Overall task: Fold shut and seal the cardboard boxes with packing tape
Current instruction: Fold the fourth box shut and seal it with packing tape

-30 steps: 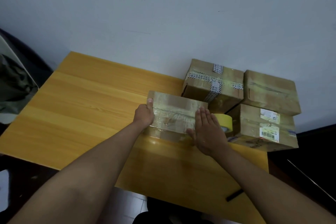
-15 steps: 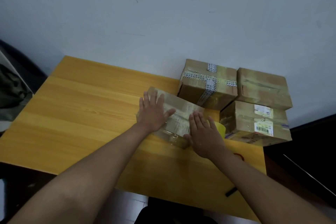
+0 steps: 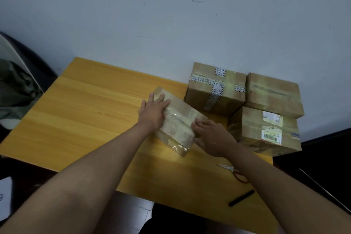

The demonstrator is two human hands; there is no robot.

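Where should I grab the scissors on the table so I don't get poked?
Grab the scissors by the red handle loops, probably reaching in from the near right side. The shiny blades point left, toward the table's middle, so keep fingers off that end. They lie flat, partly under the right forearm, so the loops are only partly visible.

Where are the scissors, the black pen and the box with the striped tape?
Red-handled metal scissors [image 3: 230, 169]: head view, on the blades' pivot.
Black pen [image 3: 241, 198]: head view, mid-barrel.
Brown cardboard box with striped tape [image 3: 199, 99]: head view, on its bare front side.
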